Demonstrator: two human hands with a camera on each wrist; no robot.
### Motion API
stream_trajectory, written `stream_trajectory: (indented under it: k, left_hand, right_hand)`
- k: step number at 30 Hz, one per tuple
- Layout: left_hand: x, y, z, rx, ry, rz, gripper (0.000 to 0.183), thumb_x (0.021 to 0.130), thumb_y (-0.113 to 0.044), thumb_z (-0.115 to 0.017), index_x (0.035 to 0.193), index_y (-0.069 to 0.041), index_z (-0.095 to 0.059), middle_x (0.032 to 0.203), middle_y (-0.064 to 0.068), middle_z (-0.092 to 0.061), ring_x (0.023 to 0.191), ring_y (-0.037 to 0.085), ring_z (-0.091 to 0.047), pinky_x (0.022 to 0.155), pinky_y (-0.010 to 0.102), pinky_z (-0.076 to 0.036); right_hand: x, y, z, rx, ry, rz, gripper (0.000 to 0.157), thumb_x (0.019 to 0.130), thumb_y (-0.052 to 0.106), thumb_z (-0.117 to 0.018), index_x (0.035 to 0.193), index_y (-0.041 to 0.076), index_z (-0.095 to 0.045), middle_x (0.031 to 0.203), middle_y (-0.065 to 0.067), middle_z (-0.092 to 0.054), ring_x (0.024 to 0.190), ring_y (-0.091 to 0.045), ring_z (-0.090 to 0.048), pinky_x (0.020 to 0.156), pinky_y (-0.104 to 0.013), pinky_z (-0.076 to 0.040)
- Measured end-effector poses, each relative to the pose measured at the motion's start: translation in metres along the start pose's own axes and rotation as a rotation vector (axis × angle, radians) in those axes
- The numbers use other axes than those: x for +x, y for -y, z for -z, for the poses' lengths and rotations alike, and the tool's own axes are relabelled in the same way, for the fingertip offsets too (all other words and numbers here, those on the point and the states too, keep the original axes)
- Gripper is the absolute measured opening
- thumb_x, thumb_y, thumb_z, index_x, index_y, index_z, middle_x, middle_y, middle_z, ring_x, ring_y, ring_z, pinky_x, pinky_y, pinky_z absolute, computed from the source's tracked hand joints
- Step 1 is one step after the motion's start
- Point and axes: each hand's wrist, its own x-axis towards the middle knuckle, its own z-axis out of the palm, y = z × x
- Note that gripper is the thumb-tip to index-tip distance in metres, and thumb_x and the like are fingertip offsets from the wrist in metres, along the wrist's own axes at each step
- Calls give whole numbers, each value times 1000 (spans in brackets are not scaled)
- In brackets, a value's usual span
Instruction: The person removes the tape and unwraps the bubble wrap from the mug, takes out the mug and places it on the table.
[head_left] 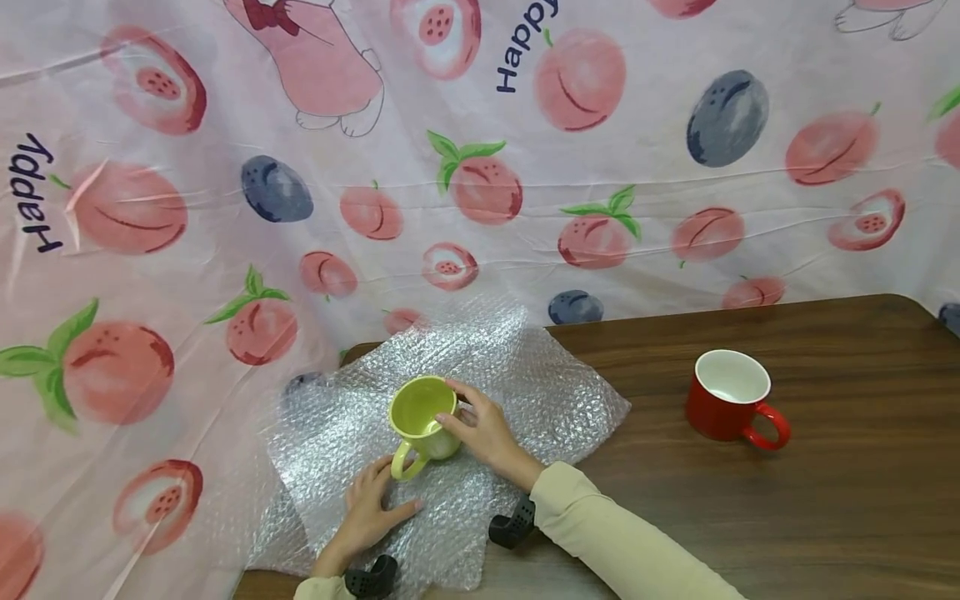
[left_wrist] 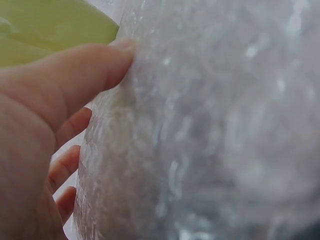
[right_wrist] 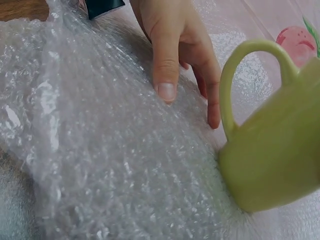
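A yellow-green mug [head_left: 438, 447] is tilted over a sheet of bubble wrap [head_left: 555, 383], its mouth and pale inside showing in the head view. My right hand [head_left: 486, 432] holds it at the rim, thumb over the lip and fingers along the outer side. Its handle points down toward my left hand [head_left: 366, 507], which lies on the bubble wrap with thumb and fingers spread. In the right wrist view, the mug's base meets the wrap, beside the left hand's fingers. The left wrist view shows the left thumb [left_wrist: 95, 70] against the wrap, fingertips along its edge.
A red mug [head_left: 723, 408] with a white inside stands upright on the dark wooden table [head_left: 847, 500] to the right. Behind and to the left hangs a fruit-printed cloth [head_left: 360, 100]. Black bands [head_left: 513, 525] sit at both wrists.
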Motion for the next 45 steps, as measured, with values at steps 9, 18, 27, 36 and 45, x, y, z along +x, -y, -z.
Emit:
stream_trajectory:
  k: [9, 18, 27, 36, 45]
  left_hand:
    - [0, 2, -1, 1, -32, -2, 58, 72, -31, -71, 122, -9, -52, 130, 18, -34, 119, 40, -16, 89, 60, -2]
    - [-1, 2, -2, -20, -63, 5, 58, 71, -29, -73, 121, -9, -53, 131, 18, -35, 118, 39, -18, 89, 59, -3]
    - [0, -1, -3, -4, -92, 13, 56, 70, -29, -73, 119, -9, -54, 129, 18, -38, 117, 40, -20, 88, 58, -6]
    - [-1, -1, -2, -17, -89, 30, 57, 71, -29, -73, 120, -9, -53, 130, 18, -36, 119, 40, -19, 89, 58, -3]
    - [-1, 3, -6, -6, -112, 11, 59, 70, -29, -72, 120, -3, -52, 129, 19, -37, 117, 39, -21, 88, 58, -5]
  right_hand:
    - [-1, 18, -2, 10, -103, -67, 46, 79, 11, -66, 118, -5, -46, 116, -20, -51, 105, -32, -51, 83, -36, -45]
    - [-20, 38, -6, -18, -162, -145, 20, 84, 9, -60, 91, -7, -54, 93, -20, -52, 90, -31, -54, 71, -26, -50]
    - [-35, 30, -20, -10, -83, -130, 16, 83, 8, -61, 90, -6, -57, 92, -17, -56, 86, -28, -58, 67, -24, -50]
    - [-38, 0, -32, 14, 18, -147, 28, 83, 18, -62, 102, -2, -59, 98, -11, -58, 89, -22, -60, 69, -19, -48]
    - [-38, 5, -40, 54, 230, -157, 37, 84, 15, -61, 113, -5, -54, 113, -18, -54, 101, -27, -55, 77, -20, -46]
